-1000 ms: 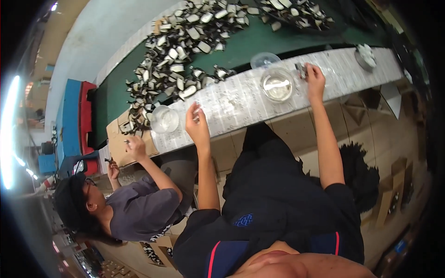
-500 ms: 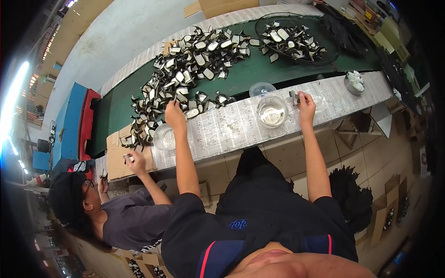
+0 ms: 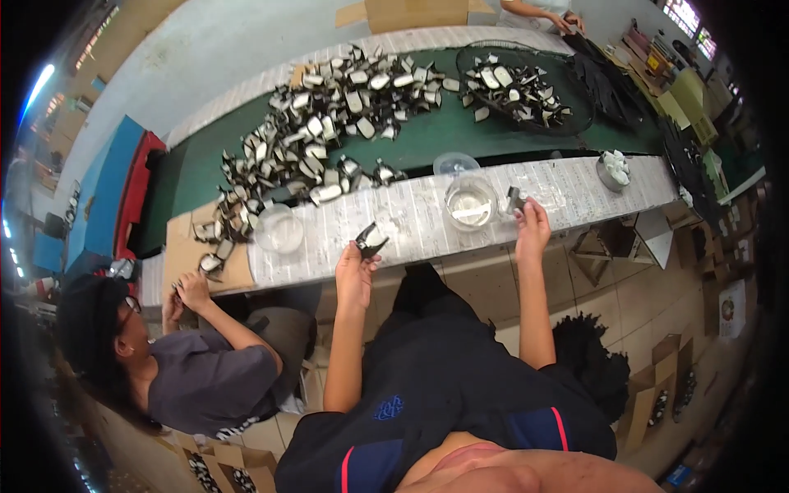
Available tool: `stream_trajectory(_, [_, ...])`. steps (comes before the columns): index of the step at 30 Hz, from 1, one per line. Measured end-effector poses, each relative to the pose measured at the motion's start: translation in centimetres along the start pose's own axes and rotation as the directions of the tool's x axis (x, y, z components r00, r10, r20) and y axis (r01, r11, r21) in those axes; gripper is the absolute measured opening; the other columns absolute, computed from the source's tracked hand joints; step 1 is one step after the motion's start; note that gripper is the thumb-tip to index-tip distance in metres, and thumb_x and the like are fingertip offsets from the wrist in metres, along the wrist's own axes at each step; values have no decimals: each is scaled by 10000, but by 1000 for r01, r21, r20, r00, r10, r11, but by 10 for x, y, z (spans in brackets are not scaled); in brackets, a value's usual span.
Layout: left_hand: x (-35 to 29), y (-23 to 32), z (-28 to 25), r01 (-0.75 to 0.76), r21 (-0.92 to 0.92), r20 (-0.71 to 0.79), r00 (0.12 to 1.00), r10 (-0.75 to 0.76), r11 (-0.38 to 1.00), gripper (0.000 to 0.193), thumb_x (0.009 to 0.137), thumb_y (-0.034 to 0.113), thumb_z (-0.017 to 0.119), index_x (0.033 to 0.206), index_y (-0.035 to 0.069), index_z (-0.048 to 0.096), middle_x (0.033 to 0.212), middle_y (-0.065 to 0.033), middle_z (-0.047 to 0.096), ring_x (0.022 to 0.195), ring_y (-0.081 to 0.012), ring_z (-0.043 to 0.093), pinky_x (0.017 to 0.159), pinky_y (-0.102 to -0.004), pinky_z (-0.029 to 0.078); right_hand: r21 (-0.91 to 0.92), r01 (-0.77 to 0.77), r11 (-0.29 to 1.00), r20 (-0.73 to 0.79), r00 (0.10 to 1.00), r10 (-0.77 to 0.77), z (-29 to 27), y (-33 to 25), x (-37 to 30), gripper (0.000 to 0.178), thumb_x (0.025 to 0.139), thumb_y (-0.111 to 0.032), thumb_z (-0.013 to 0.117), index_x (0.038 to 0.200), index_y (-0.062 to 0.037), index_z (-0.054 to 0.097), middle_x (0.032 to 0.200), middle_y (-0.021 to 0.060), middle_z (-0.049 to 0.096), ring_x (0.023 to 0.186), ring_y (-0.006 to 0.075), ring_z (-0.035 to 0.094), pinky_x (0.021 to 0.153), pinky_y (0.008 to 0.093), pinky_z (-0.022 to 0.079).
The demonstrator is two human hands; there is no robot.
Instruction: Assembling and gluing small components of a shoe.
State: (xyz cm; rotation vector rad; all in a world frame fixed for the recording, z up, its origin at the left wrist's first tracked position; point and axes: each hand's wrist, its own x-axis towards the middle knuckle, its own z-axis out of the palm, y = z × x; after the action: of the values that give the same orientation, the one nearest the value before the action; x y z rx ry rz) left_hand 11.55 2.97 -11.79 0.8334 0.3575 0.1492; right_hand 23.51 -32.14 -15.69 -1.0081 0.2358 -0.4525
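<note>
One pointed black-white piece point(image 3: 372, 240) | grasped: left fingers point(image 3: 353, 255) | right fingers point(image 3: 532, 211) grasping grey object point(image 3: 514, 197)

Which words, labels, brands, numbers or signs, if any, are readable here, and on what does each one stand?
None can be read with certainty.
Bench wrapping: rows of print, too small and blurred.
Blue emblem on the wearer's black shirt: no letters distinguishable.
Pale panel at right: markings too blurred.

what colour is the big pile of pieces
The pile is black and white, clearest in the head view.
</note>
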Motion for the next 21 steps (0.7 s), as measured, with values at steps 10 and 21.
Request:
stream_trajectory(10, [-81,-16,29,117,231,68,988,-136,966,281,954,90,615,1192,-47,555,1051,-144,682,854,-207,702,764,-281,589,-479,712,514,778,615,-127,79,-98,-173,305,785,38,717,1082,-25,681,1069,133,591,832,262,623,696,320,527])
stream_trajectory(21, [-99,-8,31,124,216,170,972,-162,968,291,935,56,630,1192,-42,535,1079,-148,675,926,-216,692,791,-311,585,-333,847,415,866,449,-221,89,-99,-203,360,737,72,743,1080,-32,706,1078,136,586,796,210,654,651,292,566])
